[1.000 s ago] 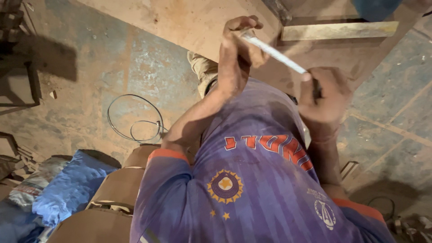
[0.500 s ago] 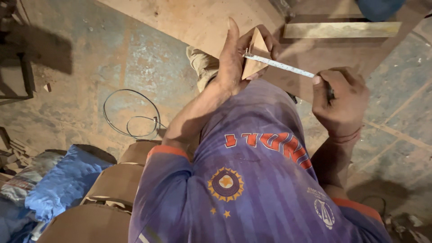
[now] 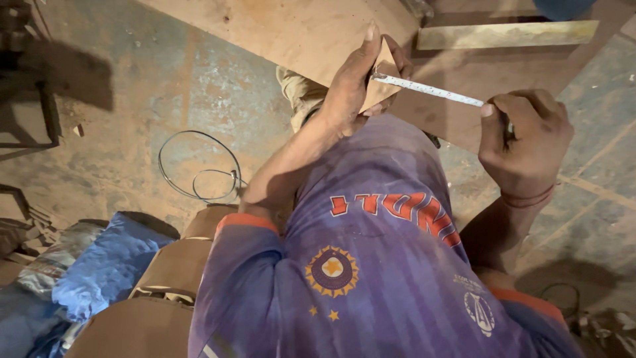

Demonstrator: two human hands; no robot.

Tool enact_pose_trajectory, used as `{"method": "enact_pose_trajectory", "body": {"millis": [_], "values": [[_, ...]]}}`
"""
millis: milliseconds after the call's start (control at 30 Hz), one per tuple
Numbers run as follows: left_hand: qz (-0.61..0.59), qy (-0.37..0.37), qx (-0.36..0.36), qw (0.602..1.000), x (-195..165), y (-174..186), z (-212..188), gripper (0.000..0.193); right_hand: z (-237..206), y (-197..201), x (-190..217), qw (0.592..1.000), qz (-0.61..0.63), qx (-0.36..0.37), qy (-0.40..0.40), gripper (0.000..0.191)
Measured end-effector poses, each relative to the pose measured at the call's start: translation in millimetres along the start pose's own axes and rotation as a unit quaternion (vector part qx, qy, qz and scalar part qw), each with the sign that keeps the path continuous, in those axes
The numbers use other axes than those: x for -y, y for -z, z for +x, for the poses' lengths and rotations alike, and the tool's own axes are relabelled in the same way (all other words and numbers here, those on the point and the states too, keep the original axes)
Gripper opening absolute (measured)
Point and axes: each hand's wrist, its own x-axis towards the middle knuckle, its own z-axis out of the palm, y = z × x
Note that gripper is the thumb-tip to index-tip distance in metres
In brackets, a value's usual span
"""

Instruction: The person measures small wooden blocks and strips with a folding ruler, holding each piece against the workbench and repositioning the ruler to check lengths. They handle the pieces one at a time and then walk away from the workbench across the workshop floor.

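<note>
Tape blade [image 3: 427, 89] runs straight between both hands, long axis sloping slightly down toward the right. Left hand [image 3: 351, 83] pinches its hooked end against a small triangular wood piece [image 3: 381, 83]; right hand [image 3: 523, 136] has fingers curled tight around the tape's case. Plywood sheet [image 3: 291, 33] lies on the floor beyond.

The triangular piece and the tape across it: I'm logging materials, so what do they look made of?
Triangular piece: looks like bare plywood or thin board, matte tan, unfinished. Tape: probably thin painted metal, a pale flat strip with fine marks, held straight between both hands.
</note>
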Motion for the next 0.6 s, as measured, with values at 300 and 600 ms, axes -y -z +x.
{"method": "enact_pose_trajectory", "body": {"millis": [300, 600], "values": [[-0.016, 0.008, 0.001, 1.000, 6, 2, 1, 0.068, -8, -3, 1, 1.000, -0.006, -0.017, 0.002, 0.006], [-0.001, -0.012, 0.037, 0.999, 13, 13, 4, 0.054, -7, -3, 0, 1.000, -0.006, -0.010, 0.002, 0.006]]}}
